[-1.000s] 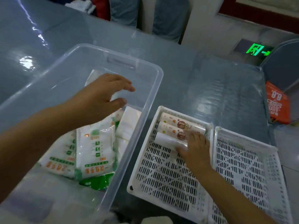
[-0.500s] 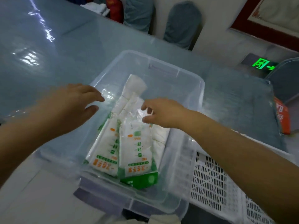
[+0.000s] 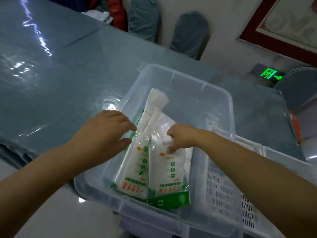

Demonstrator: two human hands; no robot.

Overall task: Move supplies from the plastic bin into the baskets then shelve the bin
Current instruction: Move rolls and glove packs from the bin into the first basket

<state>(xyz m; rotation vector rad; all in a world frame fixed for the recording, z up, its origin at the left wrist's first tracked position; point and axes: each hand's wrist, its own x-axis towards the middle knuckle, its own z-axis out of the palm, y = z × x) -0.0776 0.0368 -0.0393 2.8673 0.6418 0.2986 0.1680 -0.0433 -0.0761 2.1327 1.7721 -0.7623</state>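
- On the glossy blue-grey table [image 3: 72,86] stands the clear rectangular plastic bin [image 3: 228,107], and both of the person's bare arms reach down into it.
- Inside the bin lie flat white packets with green and orange print, side by side: the left-hand white and green packet [image 3: 135,174] and the right-hand white and green packet [image 3: 169,174], their green-edged ends toward the near wall.
- Behind them a long white wrapped bundle [image 3: 155,107] lies lengthwise, pointing at the far wall.
- The left hand [image 3: 104,133] comes in over the bin's left rim; its thumb and forefinger close on the crinkled clear top edge of the left-hand packet, pinching it.
- The right hand [image 3: 180,137] is curled at the top of the right-hand packet, fingers bent round its clear upper end and gripping it.
- Just beside the bin on the right sits a white slotted plastic basket [image 3: 248,208], seen partly through the bin's clear wall; what it holds I cannot tell.
- Beyond the table, blue-covered chair backs [image 3: 188,33] stand against the pale wall, and a green lit exit sign [image 3: 270,74] glows low down on the right.
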